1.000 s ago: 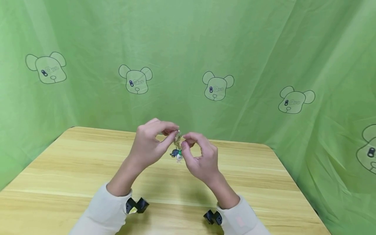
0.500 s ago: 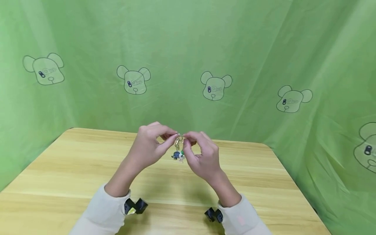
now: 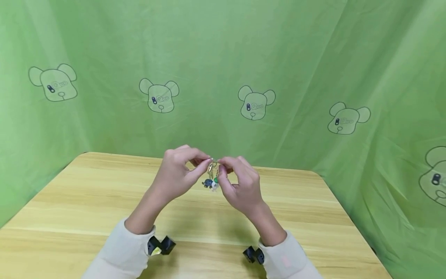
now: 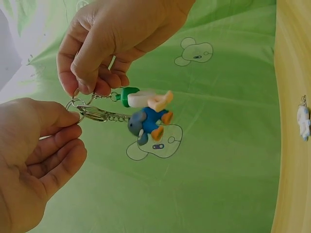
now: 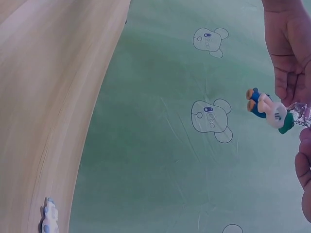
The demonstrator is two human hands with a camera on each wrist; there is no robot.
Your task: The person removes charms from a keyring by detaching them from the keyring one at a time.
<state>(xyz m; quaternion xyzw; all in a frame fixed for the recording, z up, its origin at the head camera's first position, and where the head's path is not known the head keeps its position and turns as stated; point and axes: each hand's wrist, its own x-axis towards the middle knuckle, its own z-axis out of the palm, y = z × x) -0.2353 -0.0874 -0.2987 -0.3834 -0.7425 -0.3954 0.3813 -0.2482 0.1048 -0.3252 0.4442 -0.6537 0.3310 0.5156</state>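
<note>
Before me both hands hold up a metal keyring [image 4: 74,103] with two small figure charms. My left hand [image 3: 177,170] pinches the ring between thumb and index finger. From the other side my right hand [image 3: 241,186] pinches the ring where the green-topped charm's chain joins it. A blue figure with a grey head and orange feet [image 4: 151,121] dangles on a chain with a silver clasp [image 4: 93,113]. Beside it hangs a white figure with a green cap [image 5: 277,113]. Both charms hang over the table.
A small white and light-blue figure charm [image 4: 303,120] lies on the wooden table [image 3: 104,201]; it also appears low in the right wrist view. A green curtain [image 3: 209,50] with printed bear heads surrounds the table. Black wrist cameras [image 3: 162,245] sit at both cuffs.
The hands have lowered slightly and drawn the ring into fuller view between the fingertips. The charms have swung a little; both hands keep their pinch.
</note>
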